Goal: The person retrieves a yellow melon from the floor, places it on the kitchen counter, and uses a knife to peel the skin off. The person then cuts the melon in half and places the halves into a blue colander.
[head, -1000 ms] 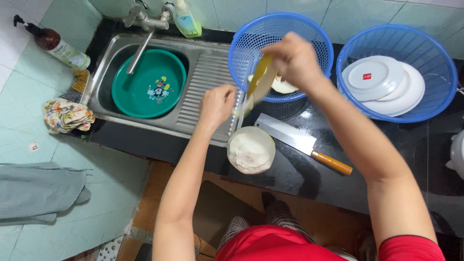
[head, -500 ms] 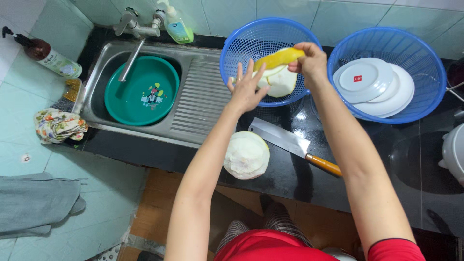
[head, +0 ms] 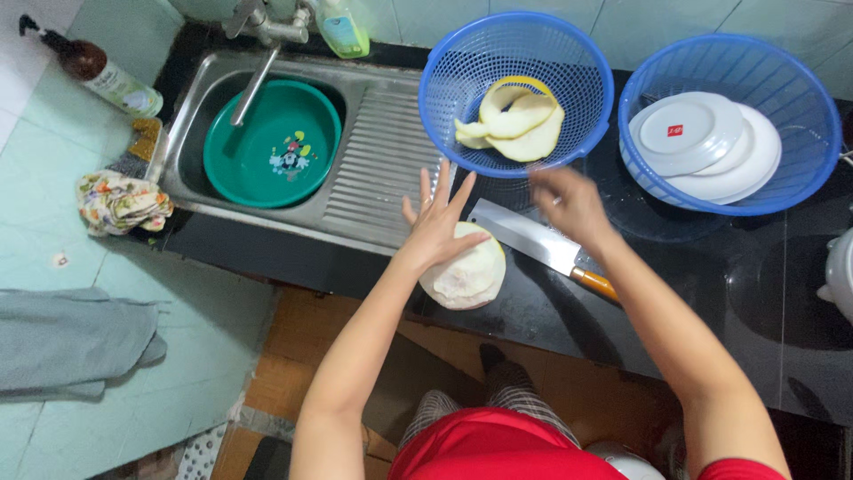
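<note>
1. A black countertop [head: 711, 284] adjoins a steel sink [head: 373, 169] holding a green basin [head: 271, 147].
2. The left hand [head: 440, 222], fingers spread, rests on the peeled pale fruit [head: 466, 271] at the counter's edge.
3. The right hand [head: 569, 200], loosely open and blurred, hovers over the cleaver [head: 533, 242], empty.
4. Peels [head: 515, 120] lie in the blue basket [head: 444, 80].

Bare black bench [head: 711, 293] lies open at 3 o'clock of the cleaver [head: 544, 247], with room for a hand to pass. At 12 o'clock the two blue baskets [head: 444, 98] stand close together, leaving only a narrow gap between their rims. The peeled white fruit [head: 471, 277] blocks the bench edge at 9 o'clock of the blade. The ribbed drainboard [head: 378, 169] beside the sink is free.
</note>
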